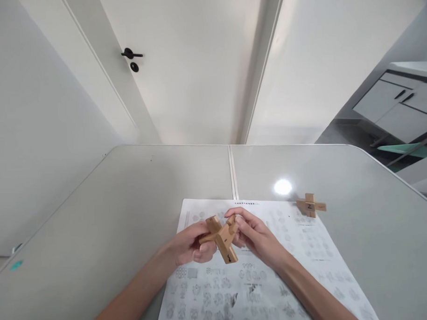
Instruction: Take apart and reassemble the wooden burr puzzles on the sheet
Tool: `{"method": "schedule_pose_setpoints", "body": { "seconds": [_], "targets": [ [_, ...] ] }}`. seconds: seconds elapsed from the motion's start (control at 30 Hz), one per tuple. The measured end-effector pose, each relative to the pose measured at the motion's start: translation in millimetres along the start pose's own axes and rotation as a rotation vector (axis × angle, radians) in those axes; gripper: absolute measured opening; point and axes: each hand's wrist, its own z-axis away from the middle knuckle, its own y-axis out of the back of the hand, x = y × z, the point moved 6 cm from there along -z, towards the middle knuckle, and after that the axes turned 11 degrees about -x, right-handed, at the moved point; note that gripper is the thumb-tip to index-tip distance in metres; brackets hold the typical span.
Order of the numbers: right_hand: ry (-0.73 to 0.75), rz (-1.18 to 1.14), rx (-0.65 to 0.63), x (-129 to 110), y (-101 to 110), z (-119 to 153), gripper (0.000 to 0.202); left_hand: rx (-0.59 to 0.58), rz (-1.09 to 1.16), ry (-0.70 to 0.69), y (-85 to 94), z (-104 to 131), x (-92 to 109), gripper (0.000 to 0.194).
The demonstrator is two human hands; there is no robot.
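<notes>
A wooden interlocking puzzle, made of crossed notched bars with dark marks on them, is held up over the printed sheet. My left hand grips one bar end from the left, its fingers closed round it. From the other side, my right hand pinches the upper right end between thumb and fingers. Part of each bar is covered by the fingers. To the right, a second wooden cross of joined bars, marked with a dark character, rests at the sheet's far right edge, apart from both hands.
Beneath the hands lies a large printed sheet with rows of small grey figures. The grey table has a seam down its middle and reaches a white door. A white cabinet stands beyond the table's right side.
</notes>
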Motion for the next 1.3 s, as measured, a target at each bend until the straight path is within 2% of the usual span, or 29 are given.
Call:
{"method": "schedule_pose_setpoints", "body": {
  "seconds": [0.1,0.2,0.3,0.43,0.53,0.63,0.87,1.03,1.3],
  "targets": [
    [-0.012,0.040,-0.023,1,-5,-2,0.027,-0.003,0.004,0.020,-1.8,0,0,0.043],
    [0.001,0.087,0.027,1,-4,-3,0.025,0.021,0.025,0.010,-2.6,-1,2,0.040],
    [0.008,0.079,0.099,2,1,-4,0.022,0.077,0.054,-0.063,-0.8,-2,7,0.039],
    [0.014,0.025,0.144,4,6,-4,0.026,0.031,0.021,-0.161,-6.3,-4,13,0.053],
    [0.016,0.038,0.157,4,7,-4,0.028,0.020,-0.095,-0.195,-10.4,-6,14,0.053],
    [0.010,0.093,0.148,4,3,-4,0.026,0.026,-0.135,-0.217,-10.6,-7,13,0.051],
    [0.018,0.127,0.106,4,-6,-5,0.026,0.065,-0.049,-0.284,-3.6,-7,11,0.040],
    [0.012,0.107,0.125,5,-4,-6,0.027,0.049,-0.163,-0.410,-7.6,-6,19,0.038],
    [-0.011,0.128,0.063,2,-10,-4,0.029,0.204,-0.128,-0.410,4.6,3,20,0.035]
  ]
}}
